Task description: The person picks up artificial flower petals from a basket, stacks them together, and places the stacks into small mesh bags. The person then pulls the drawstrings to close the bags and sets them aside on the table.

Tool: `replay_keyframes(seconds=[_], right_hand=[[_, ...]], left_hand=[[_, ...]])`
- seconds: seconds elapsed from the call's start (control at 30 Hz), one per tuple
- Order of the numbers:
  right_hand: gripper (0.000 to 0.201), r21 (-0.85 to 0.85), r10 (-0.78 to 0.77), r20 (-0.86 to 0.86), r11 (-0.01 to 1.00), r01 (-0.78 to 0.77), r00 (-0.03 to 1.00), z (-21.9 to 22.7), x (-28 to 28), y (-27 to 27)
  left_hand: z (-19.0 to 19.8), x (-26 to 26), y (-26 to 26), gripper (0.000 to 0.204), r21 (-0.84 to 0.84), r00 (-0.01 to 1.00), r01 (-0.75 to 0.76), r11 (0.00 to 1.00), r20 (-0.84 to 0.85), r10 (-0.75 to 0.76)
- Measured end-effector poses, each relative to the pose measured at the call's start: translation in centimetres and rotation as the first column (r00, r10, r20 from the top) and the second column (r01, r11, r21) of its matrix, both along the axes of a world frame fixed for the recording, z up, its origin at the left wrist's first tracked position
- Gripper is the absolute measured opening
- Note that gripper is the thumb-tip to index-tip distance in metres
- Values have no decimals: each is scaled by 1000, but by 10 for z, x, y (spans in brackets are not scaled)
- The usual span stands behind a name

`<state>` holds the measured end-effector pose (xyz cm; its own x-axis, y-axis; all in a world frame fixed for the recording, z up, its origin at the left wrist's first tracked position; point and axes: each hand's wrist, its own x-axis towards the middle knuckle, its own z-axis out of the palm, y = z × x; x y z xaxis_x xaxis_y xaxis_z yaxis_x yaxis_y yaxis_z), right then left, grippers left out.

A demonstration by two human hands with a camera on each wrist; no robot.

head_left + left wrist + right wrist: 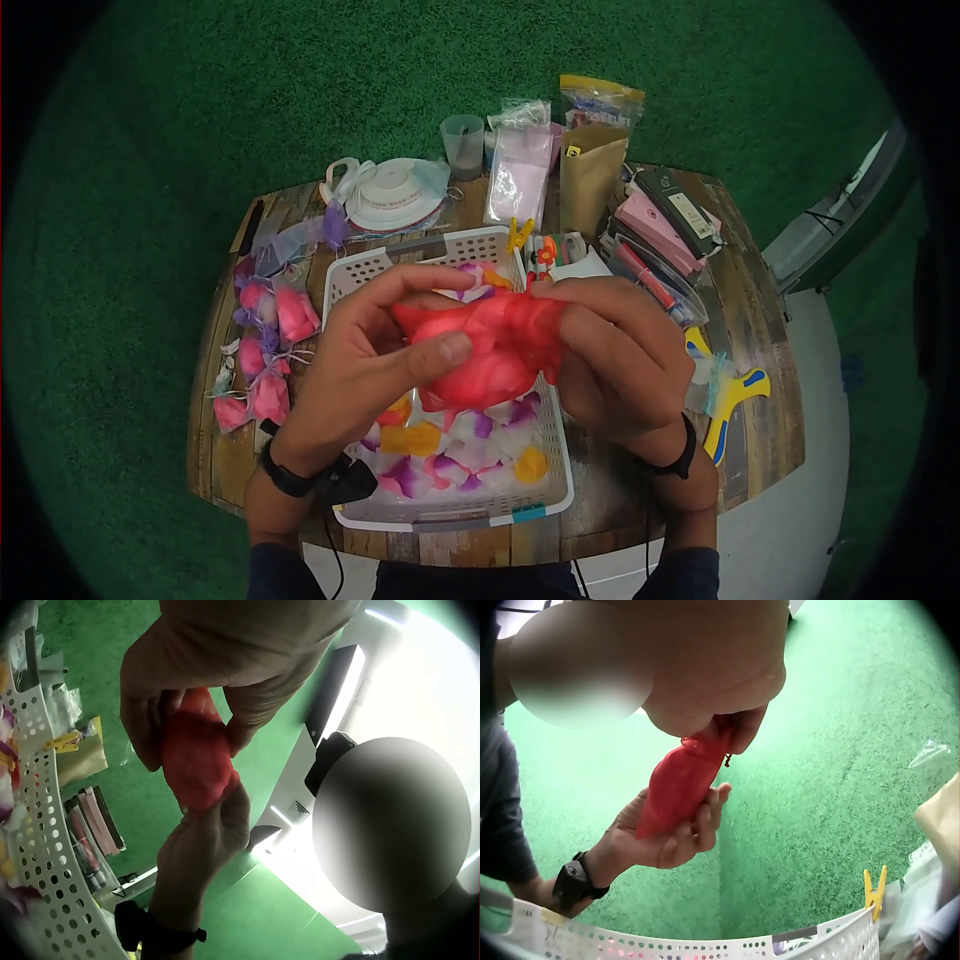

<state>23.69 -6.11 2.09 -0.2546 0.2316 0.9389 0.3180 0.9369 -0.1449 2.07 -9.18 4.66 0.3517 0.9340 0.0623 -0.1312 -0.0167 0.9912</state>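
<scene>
Both hands hold a filled red sheer drawstring pouch (485,360) above a white perforated basket (560,470). My left hand (375,350) grips its body, with the thumb across the front and fingers behind. At the gathered neck, the fingers of my right hand (630,360) pinch the fabric. The right wrist view shows the pouch (679,784) hanging at a slant, its lower end in the left palm (641,844), and a short cord end beside the right fingertips. Inside the basket lie loose petals (480,445) in white, purple, pink and orange.
Several filled pink and purple pouches (268,395) lie left of the basket. Behind it are a white ribbon roll (395,195), a translucent cup (463,150) and a brown paper bag (592,180). A yellow clip (519,236) grips the rim. Boxes (670,220) and a yellow-blue tool (735,400) lie right.
</scene>
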Motion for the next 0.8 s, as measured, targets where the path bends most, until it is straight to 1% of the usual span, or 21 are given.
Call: replay_keyframes(seconds=[0.03, 0.07, 0.13, 0.17, 0.23, 0.27, 0.33, 0.37, 0.43, 0.47, 0.5, 0.57, 0.63, 0.67, 0.73, 0.8], right_hand=[[25, 1, 7, 5, 1000, -7, 1000, -1, -1, 0], [24, 1, 15, 11, 1000, -15, 1000, -2, -1, -1], [24, -4, 22, 42, 1000, -22, 999, -1, -1, -3], [24, -9, 27, 70, 1000, -27, 997, 0, -1, -4], [23, -16, 36, 60, 999, -35, 998, -1, -2, -3], [22, -22, 43, 48, 999, -42, 998, -1, -3, -3], [20, -14, 41, 63, 999, -41, 997, 0, -2, -2], [19, -8, 38, 79, 999, -38, 996, 0, -2, -2], [23, -7, 43, 101, 999, -42, 994, 0, 1, -3], [28, -6, 49, 122, 999, -49, 991, 0, 1, -3], [28, -7, 50, 123, 999, -50, 991, -1, 1, -3], [29, 57, 27, 95, 998, -32, 995, -3, 1, -2], [29, 90, 13, 93, 996, -22, 996, -4, -1, 1], [30, 122, -2, 91, 993, -9, 996, -4, -2, 2], [29, 131, -17, 120, 991, 1, 993, -3, -2, 0], [28, 138, -33, 150, 990, 12, 988, -1, -3, -1]], left_hand=[[1, 2, -1, 58, 15, 1000, -14, 1000, -9, 14], [1, 4, -1, 58, 16, 1000, -15, 1000, -8, 15], [1, 6, 1, 44, 123, 999, -7, 992, -32, 11], [1, 6, 3, 44, 124, 1000, -9, 992, -28, 12], [-1, 5, 8, 30, 236, 993, 13, 972, -118, 15], [-3, 4, 10, 30, 237, 993, 12, 972, -118, 17], [-7, 3, 15, 27, 473, 975, 48, 880, -212, 61], [-7, 4, 14, 27, 473, 975, 49, 880, -212, 60], [-7, 6, 12, 28, 552, 958, 47, 832, -260, 118], [-5, 7, 12, 28, 551, 959, 46, 833, -259, 118], [-2, 7, 11, 29, 543, 951, 65, 837, -289, 113], [0, 6, 11, 29, 536, 941, 81, 840, -318, 112], [0, 4, 13, 33, 629, 912, 155, 762, -387, 134], [-1, 4, 14, 33, 630, 912, 155, 761, -387, 135], [-3, 5, 16, 31, 699, 902, 169, 694, -393, 176], [-2, 7, 15, 30, 702, 905, 168, 692, -388, 175]])
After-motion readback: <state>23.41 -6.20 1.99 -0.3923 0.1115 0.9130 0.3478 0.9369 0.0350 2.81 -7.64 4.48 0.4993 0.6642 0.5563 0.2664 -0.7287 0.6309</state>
